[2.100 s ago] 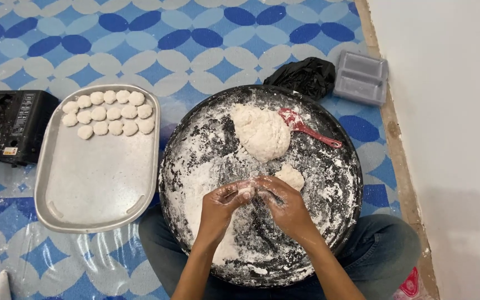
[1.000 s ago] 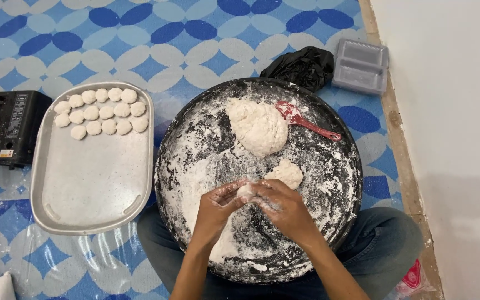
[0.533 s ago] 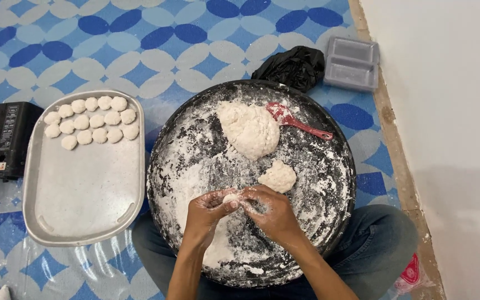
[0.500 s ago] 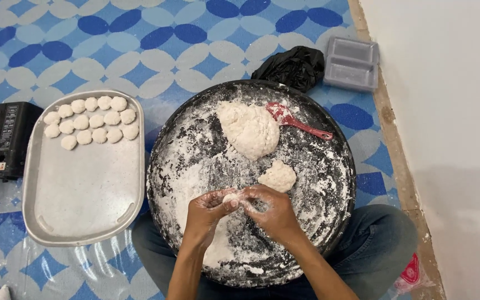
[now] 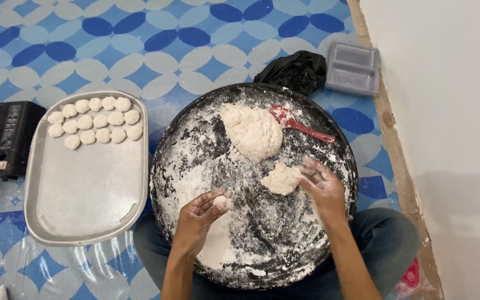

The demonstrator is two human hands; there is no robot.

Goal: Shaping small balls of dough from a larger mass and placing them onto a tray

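Grey lidded box [image 5: 353,68] beside crumpled black bag [image 5: 295,70].

- We counted two hands: the left hand [image 5: 198,214] and the right hand [image 5: 322,186].
- We counted three dough masses: one large lump [image 5: 253,131], one medium piece [image 5: 280,179], one small ball [image 5: 220,202].
- We counted thirteen shaped dough rounds [image 5: 96,120].
- We counted one rectangular metal tray [image 5: 87,194].
- We counted one round dark pan [image 5: 195,144].
- We counted one red spatula [image 5: 298,123].
- We counted one grey plastic container [image 5: 353,69], one black bag [image 5: 295,71] and one black stove [image 5: 1,138].
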